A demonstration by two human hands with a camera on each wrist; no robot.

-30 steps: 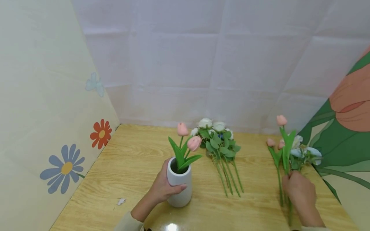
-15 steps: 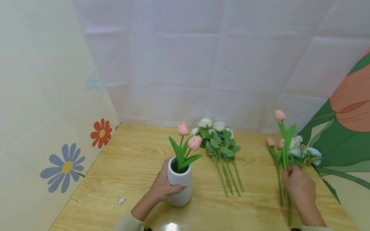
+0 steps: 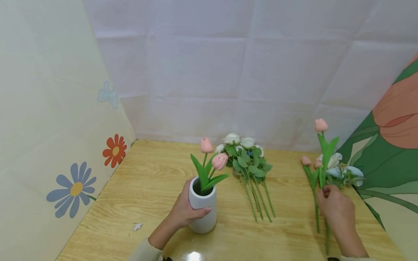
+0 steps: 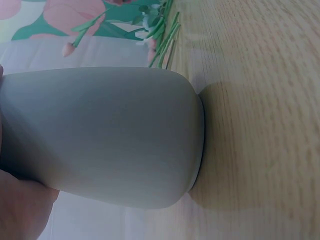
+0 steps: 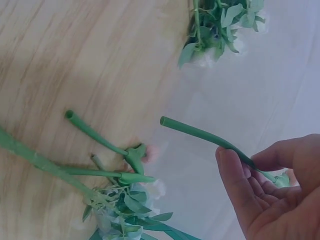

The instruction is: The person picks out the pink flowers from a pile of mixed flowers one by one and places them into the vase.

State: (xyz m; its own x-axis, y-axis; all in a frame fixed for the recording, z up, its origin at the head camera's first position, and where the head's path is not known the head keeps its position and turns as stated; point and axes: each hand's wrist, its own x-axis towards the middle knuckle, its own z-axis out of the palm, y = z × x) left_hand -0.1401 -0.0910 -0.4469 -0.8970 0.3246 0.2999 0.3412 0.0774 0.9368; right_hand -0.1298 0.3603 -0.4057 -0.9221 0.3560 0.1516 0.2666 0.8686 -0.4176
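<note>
My left hand [image 3: 187, 208] grips a white vase [image 3: 203, 214] around its side, thumb across the front; the vase stands upright on the table. Two pink tulips [image 3: 209, 174] with green leaves stick out of its mouth. At the right, my right hand [image 3: 337, 208] pinches the stem of a pink tulip [image 3: 321, 125], its bloom pointing up and away. In the right wrist view that green stem [image 5: 200, 134] runs between thumb and fingers, its cut end free above the table. Beside this hand lie another tulip [image 3: 306, 161] and a bunch of pale flowers [image 3: 343, 172].
White roses [image 3: 247, 143] with leafy stems lie on the wooden table [image 3: 156, 163] right of the vase. A small white scrap [image 3: 137, 227] is at the left. A white backdrop [image 3: 196, 72] closes the back, with printed panels on both sides.
My right hand has lifted the pinched tulip slightly; its bloom is higher and its stem has come up off the table. The left hand and vase have stayed in place.
</note>
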